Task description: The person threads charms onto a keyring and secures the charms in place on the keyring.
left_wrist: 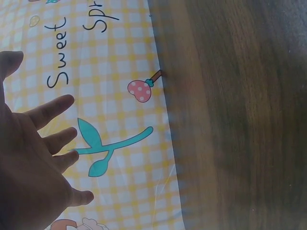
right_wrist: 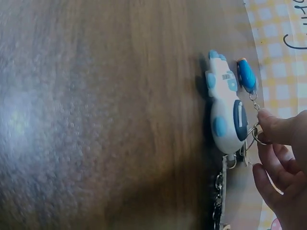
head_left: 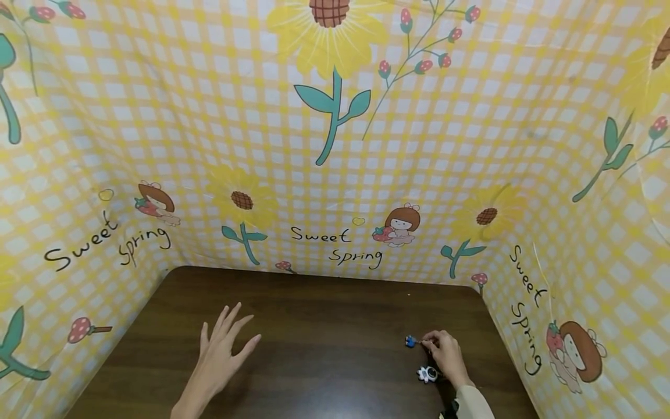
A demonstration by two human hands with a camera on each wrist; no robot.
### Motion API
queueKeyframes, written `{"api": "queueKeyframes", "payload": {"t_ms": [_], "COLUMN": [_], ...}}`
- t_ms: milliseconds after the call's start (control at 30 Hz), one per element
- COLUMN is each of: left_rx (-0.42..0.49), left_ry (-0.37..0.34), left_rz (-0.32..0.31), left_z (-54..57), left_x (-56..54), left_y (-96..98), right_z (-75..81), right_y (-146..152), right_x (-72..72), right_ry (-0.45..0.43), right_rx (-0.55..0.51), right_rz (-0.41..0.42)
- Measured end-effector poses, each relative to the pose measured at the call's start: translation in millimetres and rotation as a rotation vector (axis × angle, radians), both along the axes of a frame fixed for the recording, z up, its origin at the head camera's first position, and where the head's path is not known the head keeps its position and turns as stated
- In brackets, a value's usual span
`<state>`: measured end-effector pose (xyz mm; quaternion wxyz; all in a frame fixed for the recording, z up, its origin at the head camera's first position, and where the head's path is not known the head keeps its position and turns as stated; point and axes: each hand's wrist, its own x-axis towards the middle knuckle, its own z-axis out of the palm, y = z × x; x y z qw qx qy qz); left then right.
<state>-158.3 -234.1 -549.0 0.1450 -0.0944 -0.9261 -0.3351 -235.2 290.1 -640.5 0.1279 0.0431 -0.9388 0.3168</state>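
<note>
Head view: keychain (head_left: 425, 364) near table (head_left: 324, 349) edge.

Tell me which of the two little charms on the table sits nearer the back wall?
The small all-blue charm, just beyond the right hand's fingertips. The bigger white-and-blue charm lies closer to the person, beside that hand.

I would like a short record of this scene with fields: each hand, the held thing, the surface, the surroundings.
left hand: the left hand is open, fingers spread, above the wooden table, holding nothing
right hand: the right hand pinches the metal ring of a keychain
held thing: white and blue figure charm and small blue charm, both lying on the table
surface: dark brown wood grain
surroundings: yellow checked cloth with sunflowers and the words Sweet Spring on three sides
</note>
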Motion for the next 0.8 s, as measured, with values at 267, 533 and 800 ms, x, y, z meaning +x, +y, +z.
{"api": "queueKeyframes", "payload": {"t_ms": [267, 533, 800], "left_rx": [0.000, -0.001, 0.008], "left_ry": [-0.013, -0.017, -0.017], "left_rz": [0.001, 0.001, -0.003], "left_z": [-0.7, -3.5, -5.2], "left_x": [0.6, 0.9, 1.2], "left_y": [-0.5, 0.6, 1.7], "right_z": [5.0, 5.1, 6.0], "right_y": [5.2, 14.1, 23.3], "right_x": [4.0, 4.7, 6.4], "right_ry": [-0.058, -0.096, -0.156], "right_rx": [-0.008, -0.013, -0.008], "right_rz": [-0.045, -0.092, -0.120]}}
